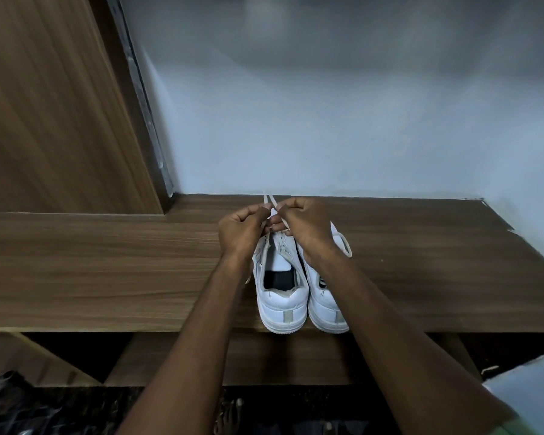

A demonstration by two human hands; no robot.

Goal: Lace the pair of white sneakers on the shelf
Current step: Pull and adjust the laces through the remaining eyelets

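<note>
**Entry: white sneakers, pair, lacing in progress on the shelf**

Sneakers, two. Both stand side by side and touching on the wooden shelf (107,265), heels at its front edge and toes toward the wall, so that the eyelet rows lie directly under the working fingers. The left sneaker (281,296) is the one in hand; its opening and tongue show just behind the fingers, toward the person. The right sneaker (325,309) waits beside it, largely covered by the right forearm; whether it is laced cannot be told.

Hands, two, both bare. The left hand (242,227) and the right hand (305,221) meet above the forward part of the left sneaker, knuckles almost touching. The fingers of each are closed narrow in a pinch on the lace (269,204).

Lace ends, two visible. They rise crossed just beyond the fingers, toward the wall. Judged: they are held up and taut to even the lengths or draw slack through an eyelet pair.

Loop of lace or strap (346,244), one. It lies on the shelf just right of the right hand's wrist; which sneaker it belongs to cannot be told.

Progress, judged: early to middle; the left sneaker's upper eyelets near the tongue look unthreaded.
</note>
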